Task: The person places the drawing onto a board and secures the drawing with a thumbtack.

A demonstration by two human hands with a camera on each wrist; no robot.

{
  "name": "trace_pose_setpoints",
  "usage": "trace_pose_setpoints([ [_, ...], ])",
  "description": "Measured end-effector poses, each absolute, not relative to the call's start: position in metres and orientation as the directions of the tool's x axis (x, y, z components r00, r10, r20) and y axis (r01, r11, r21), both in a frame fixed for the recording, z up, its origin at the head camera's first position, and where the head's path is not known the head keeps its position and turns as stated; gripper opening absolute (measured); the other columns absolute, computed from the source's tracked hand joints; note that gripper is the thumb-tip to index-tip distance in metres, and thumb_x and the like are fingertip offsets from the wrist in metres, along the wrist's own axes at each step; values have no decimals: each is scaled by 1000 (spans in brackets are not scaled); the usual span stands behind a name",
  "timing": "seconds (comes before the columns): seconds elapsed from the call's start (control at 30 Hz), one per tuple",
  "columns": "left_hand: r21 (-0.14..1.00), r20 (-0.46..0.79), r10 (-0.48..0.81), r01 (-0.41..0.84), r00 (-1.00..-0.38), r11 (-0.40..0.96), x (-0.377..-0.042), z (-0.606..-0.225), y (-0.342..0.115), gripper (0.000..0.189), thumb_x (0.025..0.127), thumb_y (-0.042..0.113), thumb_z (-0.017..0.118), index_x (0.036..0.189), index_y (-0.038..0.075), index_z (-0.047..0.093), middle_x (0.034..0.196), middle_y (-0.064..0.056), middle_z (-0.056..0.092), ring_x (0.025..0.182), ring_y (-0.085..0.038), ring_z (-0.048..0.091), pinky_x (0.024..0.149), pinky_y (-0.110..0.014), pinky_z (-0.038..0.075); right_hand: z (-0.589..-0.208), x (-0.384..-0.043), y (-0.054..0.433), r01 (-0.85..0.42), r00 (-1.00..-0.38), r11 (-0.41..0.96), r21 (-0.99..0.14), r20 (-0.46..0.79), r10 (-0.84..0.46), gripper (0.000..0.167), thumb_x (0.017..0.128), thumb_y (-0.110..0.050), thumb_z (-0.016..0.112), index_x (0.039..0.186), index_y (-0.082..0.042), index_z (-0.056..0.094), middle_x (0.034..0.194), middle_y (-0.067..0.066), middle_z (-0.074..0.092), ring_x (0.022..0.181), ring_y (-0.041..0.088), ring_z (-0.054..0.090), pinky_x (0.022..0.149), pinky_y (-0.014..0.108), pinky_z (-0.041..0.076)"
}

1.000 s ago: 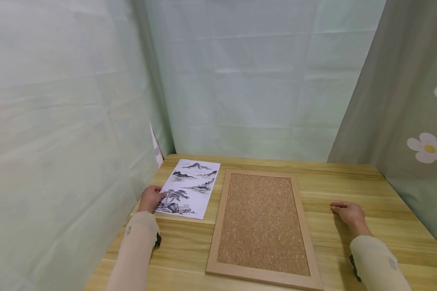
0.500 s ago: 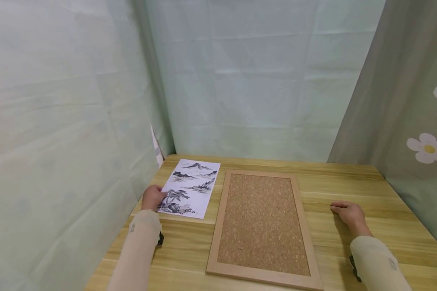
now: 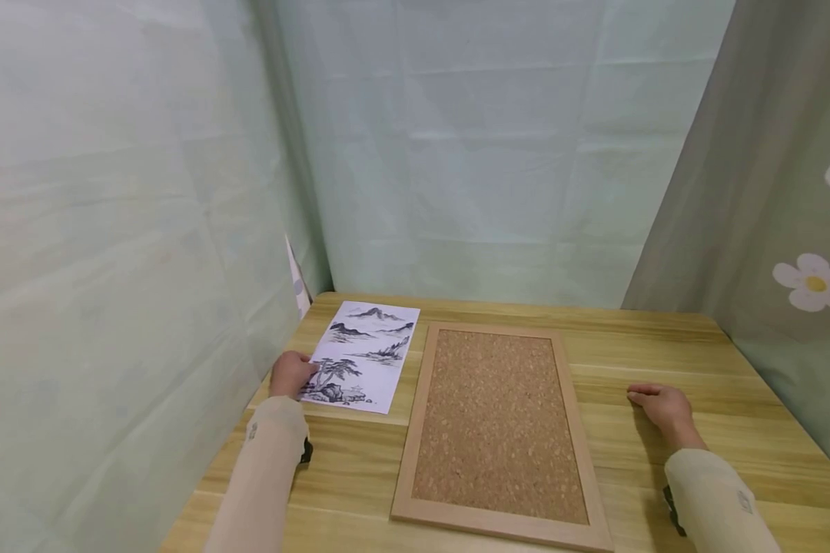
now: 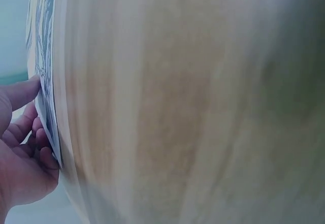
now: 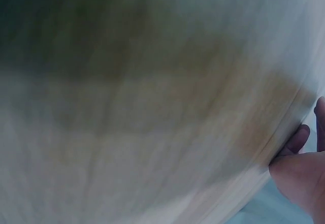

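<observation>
A thin, four-sided paper painting [image 3: 376, 353] of inky mountains lies on the left of the stripy wooden table [image 3: 646, 346]. The left hand [image 3: 293, 374] pinches its edge. Beside it is a speckled, wood-framed corkboard [image 3: 498, 422]. The right hand [image 3: 665, 408], loosely curled, rests on the table.

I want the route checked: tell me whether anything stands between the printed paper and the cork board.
Nothing visible does: only a strip of tabletop lies between the printed paper and the cork board. The left hand pinches the paper's left edge, away from the board.
</observation>
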State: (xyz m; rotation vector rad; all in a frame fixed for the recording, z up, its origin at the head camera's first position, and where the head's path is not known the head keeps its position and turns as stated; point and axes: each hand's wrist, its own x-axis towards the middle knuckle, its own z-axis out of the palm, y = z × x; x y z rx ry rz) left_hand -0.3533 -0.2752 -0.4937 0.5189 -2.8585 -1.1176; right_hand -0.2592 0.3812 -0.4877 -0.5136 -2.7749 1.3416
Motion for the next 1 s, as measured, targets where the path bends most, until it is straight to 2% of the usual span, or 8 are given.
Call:
trace_pose_setpoints([
  [0.17,661,-81,-315,-287,-946,693,-355,-495,-274,31,93,13,63,114,-11,63,112,-27,62,99,-37,57,90,-51,44,-489,-259,382,269,-949,596,-757,-104,297,35,99,-21,60,116,9,67,129,32,56,126,52,41,106,60,28],
  [0.33,638,-41,-291,-249,-956,729,-359,-497,-276,32,89,10,65,112,-13,63,111,-29,63,99,-40,58,91,-52,44,-491,-259,382,265,-950,600,-755,-98,295,35,98,-20,60,117,9,66,129,33,56,126,52,41,106,60,28],
  [0.57,638,-90,-284,-274,-955,719,-364,-497,-276,34,88,8,66,114,-15,63,110,-29,63,96,-38,59,88,-50,47,-491,-259,382,273,-946,602,-751,-96,309,34,99,-20,60,117,8,67,130,32,56,127,52,41,107,59,27],
  [0.77,641,-50,-272,-240,-961,729,-367,-501,-278,30,91,7,56,112,-14,62,112,-29,62,101,-40,57,92,-51,44,-491,-259,381,274,-944,582,-766,-99,314,35,99,-20,60,117,8,66,130,31,56,128,51,40,108,59,27],
  [1.0,735,-21,-238,-176,-971,654,-365,-499,-280,29,95,8,55,111,-16,62,109,-30,62,99,-41,57,91,-51,46,-489,-259,380,275,-946,568,-776,-113,304,34,99,-19,60,119,8,65,134,31,53,130,52,38,109,59,26],
])
